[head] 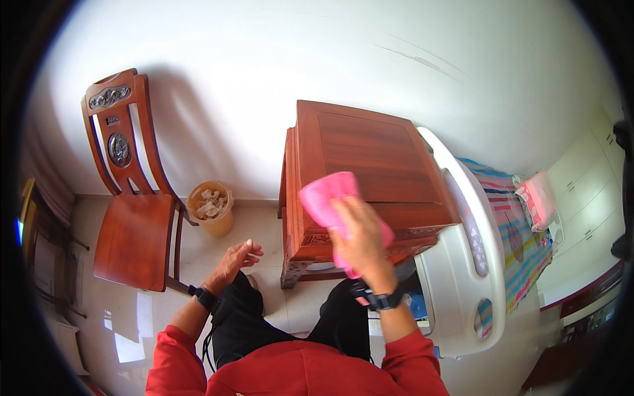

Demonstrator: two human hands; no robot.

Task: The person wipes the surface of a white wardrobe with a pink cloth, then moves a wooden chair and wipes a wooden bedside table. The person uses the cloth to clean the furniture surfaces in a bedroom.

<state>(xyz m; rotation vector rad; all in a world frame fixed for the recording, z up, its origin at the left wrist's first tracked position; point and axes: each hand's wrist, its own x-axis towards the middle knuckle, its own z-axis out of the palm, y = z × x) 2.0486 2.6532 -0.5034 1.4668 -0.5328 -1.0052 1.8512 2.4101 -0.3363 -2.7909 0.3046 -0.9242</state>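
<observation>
My right hand [360, 237] has hold of a pink cloth [329, 190] at the front of a reddish-brown wooden cabinet [371, 148]. The cloth lies over the near left part of the cabinet's top, and part of it hangs below my palm. Carved trim runs along the cabinet's front edge. To the left, my left hand [238, 260] hovers above my knee with nothing in it, its fingers loosely bent and partly apart. Black bands circle both wrists.
A carved wooden chair [133, 237] stands at the left by the wall. Beside it, a yellowish bin [218, 225] contains crumpled paper. Right of the cabinet is a bed's white end board [490, 237], with striped bedding [520, 237] and a pink pillow [537, 200] beyond.
</observation>
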